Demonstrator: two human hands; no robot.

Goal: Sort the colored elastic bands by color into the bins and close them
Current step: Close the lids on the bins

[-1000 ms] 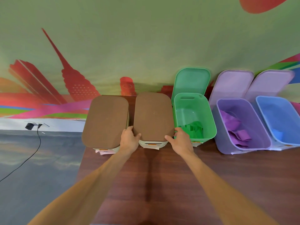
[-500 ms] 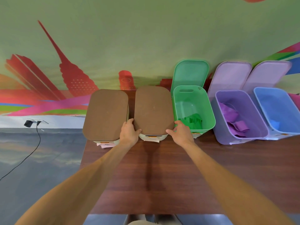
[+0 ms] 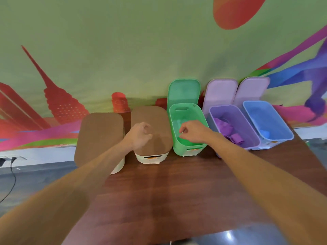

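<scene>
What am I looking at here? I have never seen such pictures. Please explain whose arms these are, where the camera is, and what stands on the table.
There is no machine here: these are a person's two bare arms. The camera is worn on the person's head and looks forward and down, so the arms enter from below.

On the brown table, five bins stand in a row along a painted wall. The two on the left are closed, with the first brown lid and the second brown lid. The green bin, purple bin and blue bin are open. Each holds bands of its own colour.

The left hand is above the second brown lid, fingers curled, apparently empty. The right hand is over the green bin. Blur hides whether it pinches anything.
</scene>
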